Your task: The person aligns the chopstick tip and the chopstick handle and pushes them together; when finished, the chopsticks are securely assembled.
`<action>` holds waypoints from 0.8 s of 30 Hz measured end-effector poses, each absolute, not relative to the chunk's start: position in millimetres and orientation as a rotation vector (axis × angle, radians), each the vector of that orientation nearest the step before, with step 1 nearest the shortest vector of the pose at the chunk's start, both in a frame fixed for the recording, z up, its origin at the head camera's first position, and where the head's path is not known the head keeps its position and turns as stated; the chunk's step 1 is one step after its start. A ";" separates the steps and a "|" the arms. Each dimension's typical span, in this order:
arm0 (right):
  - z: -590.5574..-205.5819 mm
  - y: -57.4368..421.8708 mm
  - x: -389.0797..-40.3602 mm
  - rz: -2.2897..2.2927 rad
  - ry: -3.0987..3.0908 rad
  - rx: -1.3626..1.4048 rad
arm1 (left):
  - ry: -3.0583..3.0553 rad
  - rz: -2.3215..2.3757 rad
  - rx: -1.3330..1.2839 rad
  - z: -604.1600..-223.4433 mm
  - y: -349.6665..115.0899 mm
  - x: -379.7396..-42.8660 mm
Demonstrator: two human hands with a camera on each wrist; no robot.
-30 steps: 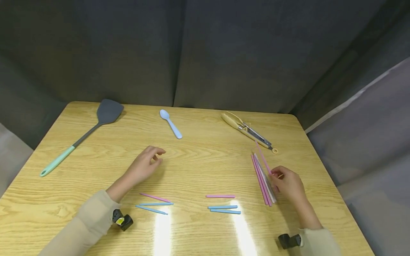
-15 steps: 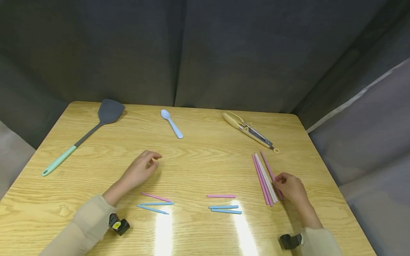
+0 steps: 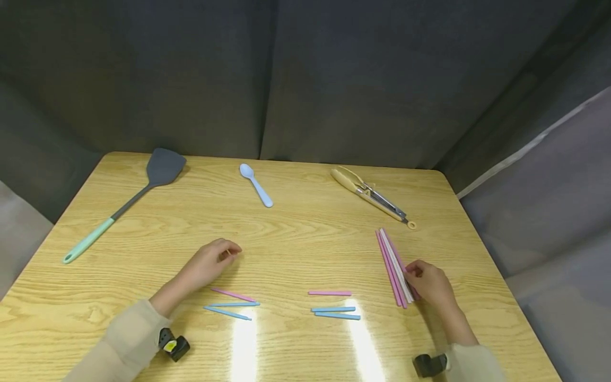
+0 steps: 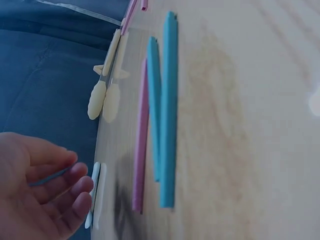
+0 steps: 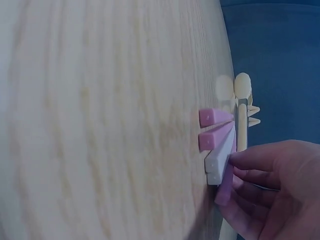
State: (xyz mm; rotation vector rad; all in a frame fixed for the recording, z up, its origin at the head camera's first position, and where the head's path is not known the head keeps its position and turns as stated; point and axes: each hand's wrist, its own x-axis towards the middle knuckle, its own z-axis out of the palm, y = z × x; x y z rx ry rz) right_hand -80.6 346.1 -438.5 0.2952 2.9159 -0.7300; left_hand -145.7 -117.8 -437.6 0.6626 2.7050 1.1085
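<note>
My right hand point(image 3: 431, 286) pinches a long pink stick point(image 5: 225, 189) between thumb and fingers. That stick lies along the right side of a narrow fan of white sticks point(image 5: 216, 162) and other pink sticks point(image 5: 213, 140) on the table. At the far ends the fan draws together, while the near ends spread a little. My left hand point(image 3: 210, 262) hovers over the left half of the table, fingers loosely bent and holding nothing. Nearest to it lie a short pink stick point(image 3: 233, 294) and two blue sticks point(image 3: 228, 312).
Another short pink stick point(image 3: 329, 293) and two blue ones point(image 3: 336, 315) lie mid-table. Behind are a spatula with a mint handle point(image 3: 90, 240), a pale blue spoon point(image 3: 258, 188) and yellow-tipped tongs point(image 3: 369, 195). Dark curtains point(image 3: 305, 79) hang beyond the table's back edge.
My right hand has lowered the pink stick from a slant above the table and brought it against the right side of the fan. My left hand has drifted slightly toward me.
</note>
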 end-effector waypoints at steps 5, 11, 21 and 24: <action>-438.7 344.7 -79.7 -0.727 2.921 0.271 | 2.658 1.030 0.767 -439.4 -117.3 -137.8; -437.6 341.6 -80.8 -0.686 3.039 0.206 | 2.562 0.937 1.029 -443.6 -119.9 -128.7; -427.7 300.3 -85.7 -0.737 3.205 -0.259 | 2.567 0.896 1.161 -446.6 -123.1 -117.7; -429.3 285.3 -86.9 -0.748 3.164 -0.444 | 2.600 0.869 1.184 -447.6 -122.9 -115.5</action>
